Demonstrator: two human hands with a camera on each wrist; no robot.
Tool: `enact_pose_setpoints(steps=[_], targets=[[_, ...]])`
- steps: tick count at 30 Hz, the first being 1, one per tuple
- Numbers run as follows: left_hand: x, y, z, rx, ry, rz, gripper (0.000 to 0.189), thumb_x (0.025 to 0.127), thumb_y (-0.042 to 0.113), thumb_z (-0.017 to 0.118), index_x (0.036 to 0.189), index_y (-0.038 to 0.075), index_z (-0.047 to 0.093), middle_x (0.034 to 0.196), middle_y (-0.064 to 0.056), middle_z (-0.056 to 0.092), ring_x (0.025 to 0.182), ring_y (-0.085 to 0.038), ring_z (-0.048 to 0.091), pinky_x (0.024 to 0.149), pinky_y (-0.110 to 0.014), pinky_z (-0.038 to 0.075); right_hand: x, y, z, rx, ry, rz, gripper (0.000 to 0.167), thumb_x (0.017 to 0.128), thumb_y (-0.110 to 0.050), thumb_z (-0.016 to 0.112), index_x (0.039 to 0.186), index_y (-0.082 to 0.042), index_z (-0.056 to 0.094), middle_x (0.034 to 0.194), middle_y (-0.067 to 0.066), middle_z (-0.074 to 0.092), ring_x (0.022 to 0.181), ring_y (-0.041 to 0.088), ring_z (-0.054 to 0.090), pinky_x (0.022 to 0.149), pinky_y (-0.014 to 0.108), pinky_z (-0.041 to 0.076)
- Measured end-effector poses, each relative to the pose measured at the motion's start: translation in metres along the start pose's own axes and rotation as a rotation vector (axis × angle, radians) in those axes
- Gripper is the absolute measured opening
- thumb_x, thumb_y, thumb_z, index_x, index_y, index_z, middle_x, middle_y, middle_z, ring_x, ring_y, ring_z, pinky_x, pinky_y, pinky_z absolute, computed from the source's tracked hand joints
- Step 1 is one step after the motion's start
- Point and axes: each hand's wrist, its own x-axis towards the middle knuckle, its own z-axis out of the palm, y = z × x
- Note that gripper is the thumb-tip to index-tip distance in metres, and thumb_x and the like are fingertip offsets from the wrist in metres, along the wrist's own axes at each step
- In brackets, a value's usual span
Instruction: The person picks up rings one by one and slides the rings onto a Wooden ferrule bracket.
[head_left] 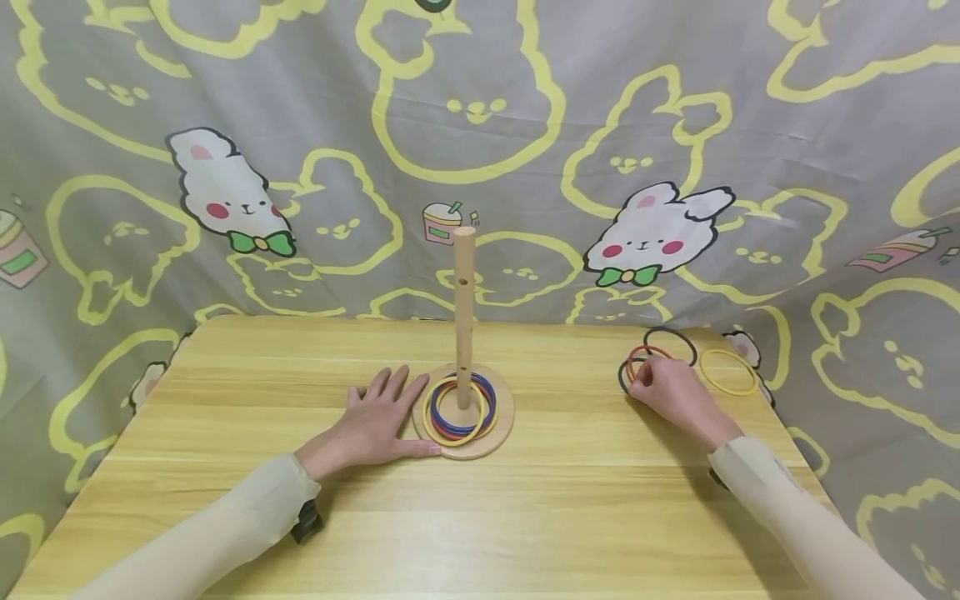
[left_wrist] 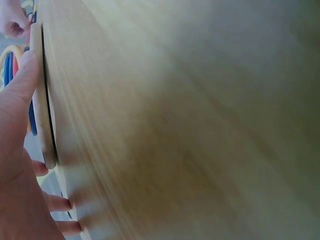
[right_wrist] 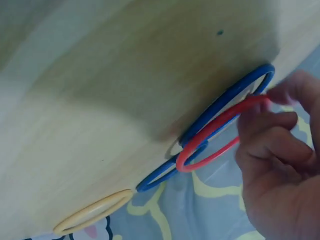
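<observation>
Red Ring Pinched in Right Hand; Ring Stand Braced by Left Hand

Right-hand grip: The right hand (head_left: 678,398) pinched the red ring (right_wrist: 220,121) between thumb and index finger, with the gap closed down to the ring's own thickness. The remaining fingers were curled in toward the palm. The ring projected from the fingertips and was held at a tilt. Contact between it and the rings behind it could not be determined.

Items about the right-hand grip: The near blue ring (right_wrist: 220,103) lay directly behind the pinched ring, just beside the fingertips. The far blue ring (right_wrist: 142,188) lay beyond the grip, partly overlapped by the red ring in the wrist view. The yellow ring (right_wrist: 62,230) lay apart from the others, to the right of the hand. These three rested on the wooden table (head_left: 465,525).

Left-hand contact: The left hand (head_left: 375,427) grasped nothing. Its fingers were extended and spread along the left side of the round base (head_left: 506,410), and its thumb lay against the near rim.

Items about the left hand: The upright post (head_left: 464,321) rose from the base to the right of the fingers. The stacked rings (head_left: 492,400) encircled the foot of the post, showing yellow, blue and red. The stand was well to the left of the right-hand grip.

Surroundings: A patterned curtain (head_left: 300,108) hung beyond both hands, behind the table's far edge.
</observation>
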Motion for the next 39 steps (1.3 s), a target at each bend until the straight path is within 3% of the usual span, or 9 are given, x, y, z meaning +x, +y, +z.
enact_pose_setpoints(steps=[6, 12, 17, 22, 29, 39], targets=[[0.001, 0.001, -0.001, 0.01, -0.012, -0.012, 0.118, 0.089, 0.084, 0.068, 0.172, 0.009, 0.032, 0.171, -0.033, 0.028, 0.153, -0.061, 0.027, 0.099, -0.078, 0.033, -0.014, -0.013, -0.002, 0.034, 0.333, -0.088, 0.009, 0.082, 0.0, 0.07, 0.089, -0.006, 0.066, 0.079, 0.004, 0.065, 0.07, 0.021, 0.061, 0.064, 0.041, 0.05], [0.001, 0.003, -0.004, 0.018, -0.024, -0.027, 0.117, 0.09, 0.082, 0.069, 0.172, 0.009, 0.032, 0.171, -0.032, 0.028, 0.153, -0.06, 0.028, 0.099, -0.076, 0.035, -0.026, -0.036, -0.01, 0.073, 0.469, -0.209, 0.016, 0.083, 0.003, 0.071, 0.096, -0.004, 0.074, 0.082, 0.001, 0.066, 0.071, 0.016, 0.061, 0.064, 0.027, 0.048], [0.001, 0.003, -0.002, 0.012, -0.003, -0.009, 0.115, 0.09, 0.08, 0.071, 0.171, 0.007, 0.034, 0.169, -0.034, 0.03, 0.152, -0.061, 0.029, 0.098, -0.076, 0.035, -0.038, -0.061, -0.016, 0.17, 0.482, -0.348, 0.026, 0.085, 0.009, 0.071, 0.105, -0.004, 0.079, 0.085, -0.003, 0.068, 0.071, 0.01, 0.061, 0.064, 0.012, 0.045], [0.0, 0.004, -0.003, 0.02, -0.004, -0.01, 0.115, 0.09, 0.08, 0.072, 0.171, 0.007, 0.034, 0.169, -0.034, 0.031, 0.152, -0.061, 0.03, 0.098, -0.076, 0.035, -0.046, -0.094, -0.031, 0.301, 0.455, -0.415, 0.031, 0.09, 0.012, 0.073, 0.115, -0.006, 0.08, 0.091, -0.007, 0.071, 0.076, 0.007, 0.062, 0.067, 0.014, 0.048], [0.002, 0.004, -0.003, 0.031, -0.011, -0.012, 0.116, 0.09, 0.081, 0.07, 0.171, 0.007, 0.033, 0.169, -0.033, 0.03, 0.152, -0.06, 0.03, 0.098, -0.074, 0.036, -0.043, -0.148, -0.06, 0.478, 0.41, -0.403, 0.032, 0.099, 0.008, 0.072, 0.126, -0.007, 0.079, 0.092, -0.006, 0.071, 0.078, 0.012, 0.064, 0.067, 0.018, 0.051], [0.001, 0.0, 0.003, 0.012, 0.027, 0.022, 0.119, 0.088, 0.088, 0.064, 0.171, 0.008, 0.034, 0.168, -0.035, 0.031, 0.15, -0.062, 0.031, 0.096, -0.077, 0.035, -0.01, -0.216, -0.096, 0.913, 0.348, -0.388, 0.032, 0.105, 0.001, 0.067, 0.137, -0.004, 0.074, 0.083, 0.011, 0.065, 0.058, 0.022, 0.055, 0.051, 0.026, 0.044]])
